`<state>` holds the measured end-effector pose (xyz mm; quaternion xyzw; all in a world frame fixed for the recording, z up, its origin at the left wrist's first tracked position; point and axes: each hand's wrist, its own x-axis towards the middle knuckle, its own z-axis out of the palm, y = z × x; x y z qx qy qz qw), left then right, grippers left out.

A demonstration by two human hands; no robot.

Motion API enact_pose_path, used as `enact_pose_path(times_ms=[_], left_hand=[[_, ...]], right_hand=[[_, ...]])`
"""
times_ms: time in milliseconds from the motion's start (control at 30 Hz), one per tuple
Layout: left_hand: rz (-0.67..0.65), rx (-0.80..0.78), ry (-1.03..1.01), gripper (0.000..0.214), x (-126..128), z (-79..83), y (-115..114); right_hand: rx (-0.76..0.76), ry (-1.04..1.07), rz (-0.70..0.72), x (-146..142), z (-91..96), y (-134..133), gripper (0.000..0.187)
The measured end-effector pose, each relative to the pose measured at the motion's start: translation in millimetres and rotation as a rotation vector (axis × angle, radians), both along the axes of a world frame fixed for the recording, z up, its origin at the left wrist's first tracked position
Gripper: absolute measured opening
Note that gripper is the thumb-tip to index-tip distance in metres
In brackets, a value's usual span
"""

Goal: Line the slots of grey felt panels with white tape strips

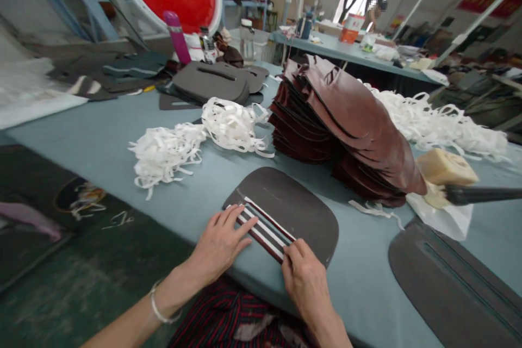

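Observation:
A dark grey, rounded panel (285, 193) lies flat at the near table edge, with a long slot across it. White strips (269, 232) run along the slot, and reddish-brown leather (266, 245) shows beside them. My left hand (220, 239) rests on the left end of the strips, fingers stretched out and lying flat. At the strips' right end is my right hand (305, 269); its fingers are curled, thumb and fingertips closed on the strip end. The parts under the fingertips are hidden.
A tall stack of brown leather pieces (346, 114) stands behind the panel. White tape piles (167, 155) lie to the left. On the right are a yellowish block (446, 167), a black handle (485, 194) and another slotted grey panel (457, 288). Grey panels (212, 81) are stacked farther back.

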<state>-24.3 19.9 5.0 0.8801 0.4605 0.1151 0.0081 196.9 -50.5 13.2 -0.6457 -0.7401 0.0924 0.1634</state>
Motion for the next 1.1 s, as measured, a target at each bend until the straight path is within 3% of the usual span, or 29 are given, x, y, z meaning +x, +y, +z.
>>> enact_pose_path(times_ms=[133,300,400,567,667,767,933,1100], left_hand=[[0.068,0.001,-0.133,0.033,-1,-5.6,6],[0.098,-0.011,-0.290,0.030,-4,-12.4,9],[0.114,-0.030,-0.345,0.029,-6,-12.8,9],[0.137,-0.057,-0.381,0.029,-8,-10.0,7],[0.140,-0.055,-0.378,0.027,-7,-5.9,6],[0.145,-0.057,-0.369,0.026,-5,-2.4,5],[0.164,-0.070,-0.353,0.027,-5,-4.4,5],[0.161,-0.075,-0.314,0.047,-4,-4.9,6]], right_hand=[[-0.049,0.014,-0.048,11,-1.9,10,0.019],[-0.161,-0.316,-0.115,3,4.3,25,0.015],[-0.177,-0.399,-0.085,0,7.8,30,0.018],[-0.027,-0.288,0.044,15,-0.4,31,0.014],[0.007,-0.148,0.027,19,-8.6,30,0.010],[0.064,-0.077,-0.016,4,-11.6,35,0.011],[0.163,-0.021,0.069,-49,-8.5,66,0.020],[0.156,-0.008,0.144,-87,-9.5,86,0.036]])
